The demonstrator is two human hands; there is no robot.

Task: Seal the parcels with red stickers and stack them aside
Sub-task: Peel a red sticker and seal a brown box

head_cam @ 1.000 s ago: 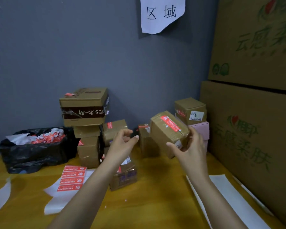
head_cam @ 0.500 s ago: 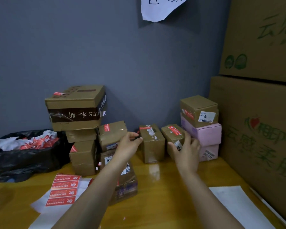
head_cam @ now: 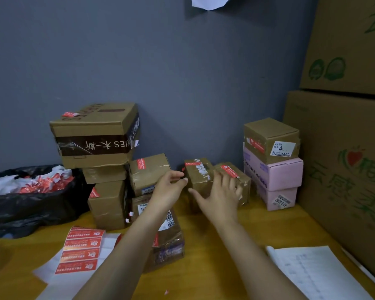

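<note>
Right hand flat, fingers spread and straight, resting on the near face of small brown parcel; no grip. That parcel sits on the wooden table at the far side, red sticker across its top. It is touching second stickered parcel on its left, with pink box just right. Left hand loosely curled, holding nothing, fingertips at the second parcel's left edge; contact unclear. Sticker sheet near left. Stack of sealed boxes far left, with black bag of peeled backing beside it. Large cartons on the right.
</note>
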